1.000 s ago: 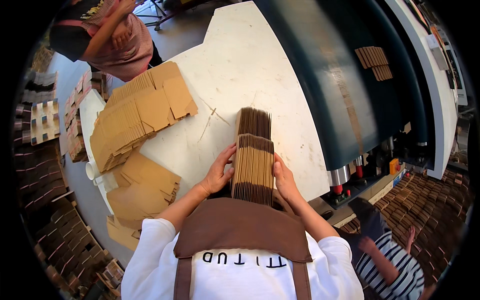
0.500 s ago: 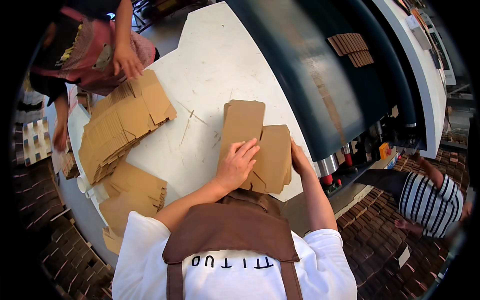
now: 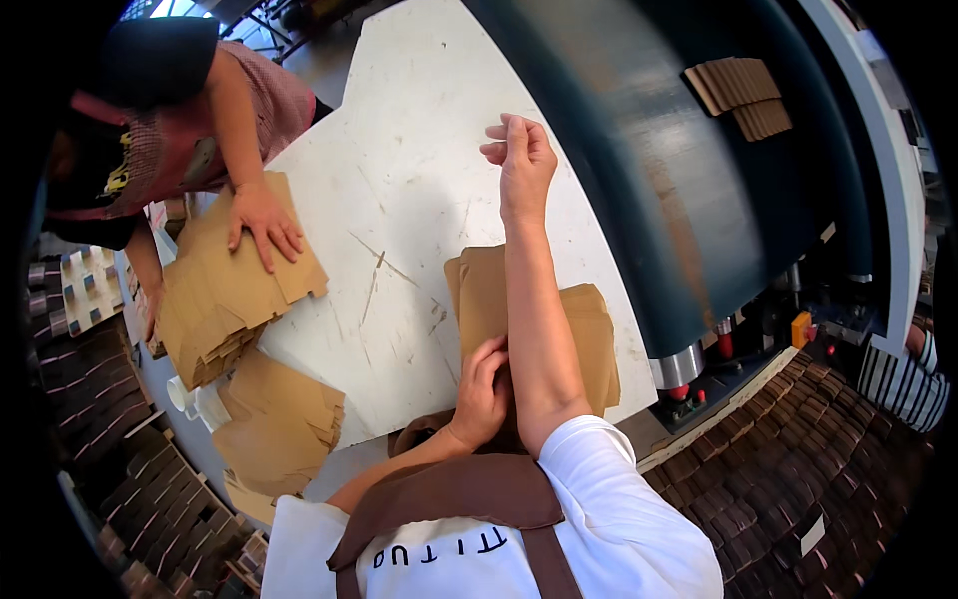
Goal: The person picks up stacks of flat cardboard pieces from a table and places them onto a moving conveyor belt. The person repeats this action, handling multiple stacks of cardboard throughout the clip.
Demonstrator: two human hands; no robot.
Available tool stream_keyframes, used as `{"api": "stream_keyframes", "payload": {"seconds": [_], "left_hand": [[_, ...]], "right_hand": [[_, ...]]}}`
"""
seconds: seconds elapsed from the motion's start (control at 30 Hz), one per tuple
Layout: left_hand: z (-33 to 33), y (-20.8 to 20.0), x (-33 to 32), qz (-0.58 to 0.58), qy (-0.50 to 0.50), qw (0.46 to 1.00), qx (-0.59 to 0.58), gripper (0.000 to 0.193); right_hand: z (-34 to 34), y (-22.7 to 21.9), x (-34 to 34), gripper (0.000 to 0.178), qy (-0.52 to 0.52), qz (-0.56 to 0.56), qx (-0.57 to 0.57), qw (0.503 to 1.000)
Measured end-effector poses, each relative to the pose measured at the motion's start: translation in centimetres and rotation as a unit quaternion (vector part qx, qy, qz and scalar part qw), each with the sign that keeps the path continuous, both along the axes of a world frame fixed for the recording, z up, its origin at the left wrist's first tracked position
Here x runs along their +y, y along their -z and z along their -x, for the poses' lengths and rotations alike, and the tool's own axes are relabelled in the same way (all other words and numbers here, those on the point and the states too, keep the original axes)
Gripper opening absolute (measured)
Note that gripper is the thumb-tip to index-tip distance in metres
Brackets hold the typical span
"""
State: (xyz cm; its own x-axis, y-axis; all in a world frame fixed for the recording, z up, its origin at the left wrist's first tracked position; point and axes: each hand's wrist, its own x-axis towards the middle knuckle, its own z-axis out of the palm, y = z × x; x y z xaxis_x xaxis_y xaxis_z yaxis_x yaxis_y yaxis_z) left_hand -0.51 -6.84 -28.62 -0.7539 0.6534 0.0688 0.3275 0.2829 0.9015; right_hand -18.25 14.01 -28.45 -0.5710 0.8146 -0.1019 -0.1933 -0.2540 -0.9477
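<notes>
A stack of flat brown cardboard box blanks (image 3: 481,290) lies near the front edge of the white table, partly covered by my right forearm. My left hand (image 3: 483,394) is bent around the stack's near left edge; some of its fingertips are hidden beside my forearm. Beyond the stack, my right hand (image 3: 526,165) is stretched over the table near the dark conveyor belt. Its fingers are loosely bent and somewhat apart, with nothing visible in them. On the belt (image 3: 619,150), farther right, lies an overlapping row of small brown cardboard pieces (image 3: 743,95).
At the left, a co-worker's hand (image 3: 265,225) presses on a pile of cardboard blanks (image 3: 225,299). Nearer is another pile (image 3: 284,414), beside a white cup (image 3: 183,397). Machine parts with red knobs (image 3: 681,389) border the table's right corner. Stacked cardboard (image 3: 758,479) fills the lower right.
My right hand has left the stack's right edge and reached far across it. My left hand has slid toward the near edge. The co-worker's hand now lies flat on the left pile.
</notes>
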Motion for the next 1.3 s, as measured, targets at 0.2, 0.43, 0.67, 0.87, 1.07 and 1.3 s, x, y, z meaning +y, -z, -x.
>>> {"api": "stream_keyframes", "payload": {"seconds": [0.2,0.43,0.67,0.87,1.07,1.3], "left_hand": [[-0.3,2.3,-1.1,-0.015,-0.007,0.999,-0.044,0.028],[-1.3,5.7,-1.8,-0.046,0.002,0.999,0.019,0.018],[1.0,2.2,-0.8,0.011,0.078,0.997,-0.005,0.023],[0.7,1.8,-0.8,-0.051,0.053,0.997,-0.014,0.021],[0.6,2.1,-0.9,-0.086,0.040,0.995,0.013,0.025],[4.9,-0.1,-9.6,-0.095,-0.014,0.974,-0.203,0.041]], "right_hand": [[0.3,0.7,1.6,0.029,0.017,0.075,-0.008,0.997],[1.5,1.0,1.3,0.022,0.050,-0.011,0.018,0.999],[-1.9,0.9,3.9,0.031,-0.013,0.058,0.009,0.998],[-22.7,7.0,8.4,0.041,-0.198,-0.208,-0.456,0.843],[-29.7,6.2,2.9,0.058,-0.143,0.011,-0.479,0.866],[-24.8,-5.0,-2.9,0.031,-0.280,-0.051,-0.305,0.909]]}}
